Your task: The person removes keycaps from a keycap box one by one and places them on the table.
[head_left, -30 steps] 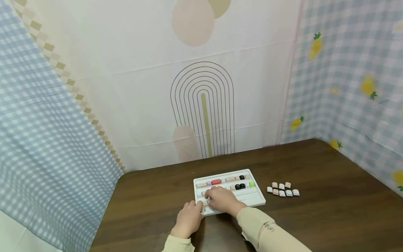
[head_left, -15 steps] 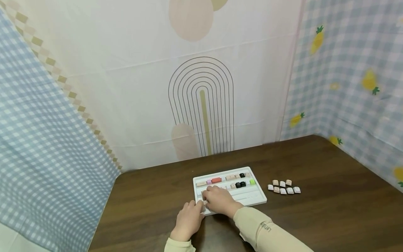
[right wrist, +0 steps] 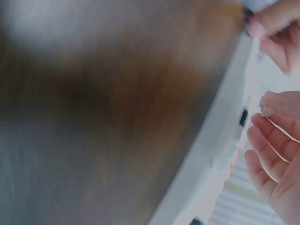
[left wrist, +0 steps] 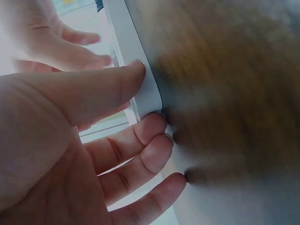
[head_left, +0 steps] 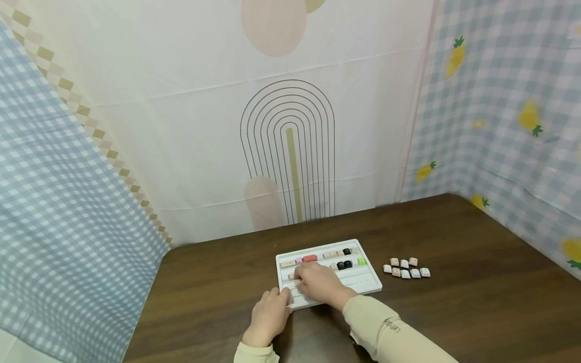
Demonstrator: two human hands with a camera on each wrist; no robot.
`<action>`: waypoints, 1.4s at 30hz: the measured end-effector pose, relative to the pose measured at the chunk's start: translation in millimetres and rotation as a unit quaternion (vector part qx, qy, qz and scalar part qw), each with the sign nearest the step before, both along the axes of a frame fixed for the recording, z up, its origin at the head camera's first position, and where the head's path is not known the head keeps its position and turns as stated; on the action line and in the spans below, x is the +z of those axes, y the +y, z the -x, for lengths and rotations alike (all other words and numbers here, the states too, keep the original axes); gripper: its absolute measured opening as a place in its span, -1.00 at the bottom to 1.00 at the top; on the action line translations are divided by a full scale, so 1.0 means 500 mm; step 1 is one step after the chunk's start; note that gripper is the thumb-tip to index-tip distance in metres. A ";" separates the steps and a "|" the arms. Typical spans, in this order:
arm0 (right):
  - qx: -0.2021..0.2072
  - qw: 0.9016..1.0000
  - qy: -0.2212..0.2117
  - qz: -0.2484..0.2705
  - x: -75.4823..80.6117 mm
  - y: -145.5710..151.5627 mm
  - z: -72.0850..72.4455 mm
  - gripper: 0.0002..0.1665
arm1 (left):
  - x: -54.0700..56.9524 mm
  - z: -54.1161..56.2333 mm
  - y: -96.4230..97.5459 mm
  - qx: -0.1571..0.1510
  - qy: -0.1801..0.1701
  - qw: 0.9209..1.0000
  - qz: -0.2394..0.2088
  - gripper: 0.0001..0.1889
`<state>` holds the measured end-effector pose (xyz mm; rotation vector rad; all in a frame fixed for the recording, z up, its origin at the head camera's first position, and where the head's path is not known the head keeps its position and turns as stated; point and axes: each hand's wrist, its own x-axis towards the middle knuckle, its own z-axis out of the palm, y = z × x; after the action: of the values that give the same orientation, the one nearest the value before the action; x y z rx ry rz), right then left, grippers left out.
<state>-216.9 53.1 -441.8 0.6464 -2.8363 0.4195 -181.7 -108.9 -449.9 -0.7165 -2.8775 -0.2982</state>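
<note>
A white shallow tray (head_left: 366, 283) with ridged rows lies on the table, bearing several keycaps. My left hand (head_left: 269, 315) grips its near left corner; in the left wrist view the thumb (left wrist: 126, 82) lies on the rim and the fingertips touch the corner's side. Over the tray's left part, my right hand (head_left: 320, 283) pinches a small beige keycap (right wrist: 266, 111) between thumb and index finger, the other fingers loosely bent. The back row carries a red keycap (head_left: 309, 258) and beige ones. Black keycaps (head_left: 344, 264) and a green keycap (head_left: 361, 261) sit in the second row, partly hidden by my right hand.
Several loose white and beige keycaps (head_left: 405, 268) lie on the dark wooden table (head_left: 472, 302), right of the tray. A patterned cloth (head_left: 218, 166) hangs behind the table, with checked cloth (head_left: 490, 111) at the right.
The beige keycap near my left thumb has been lifted out of the tray's lower row by my right hand, which has shifted slightly away from that thumb. My left hand stays on the corner.
</note>
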 end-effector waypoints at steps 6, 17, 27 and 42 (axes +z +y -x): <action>-0.052 0.997 -0.028 0.047 0.050 0.086 -0.001 -0.88 | 0.004 0.002 0.001 -0.002 -0.024 1.000 -0.006 -0.73; -0.161 0.985 -0.028 0.056 0.093 0.366 -0.046 -0.79 | 0.010 0.001 -0.001 -0.001 -0.037 0.999 -0.016 -0.71; -0.209 0.971 -0.102 0.053 0.026 0.522 -0.089 -0.73 | 0.010 -0.002 0.004 -0.002 -0.029 0.999 -0.014 -0.72; -0.210 0.970 -0.116 0.050 -0.039 0.551 -0.084 -0.82 | -0.004 -0.003 -0.003 -0.009 0.009 1.000 -0.022 -0.71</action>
<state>-174.8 328.6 -461.1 -0.0333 -3.0299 0.5859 -180.4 -110.2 -452.0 -0.7342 -2.8399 -0.3555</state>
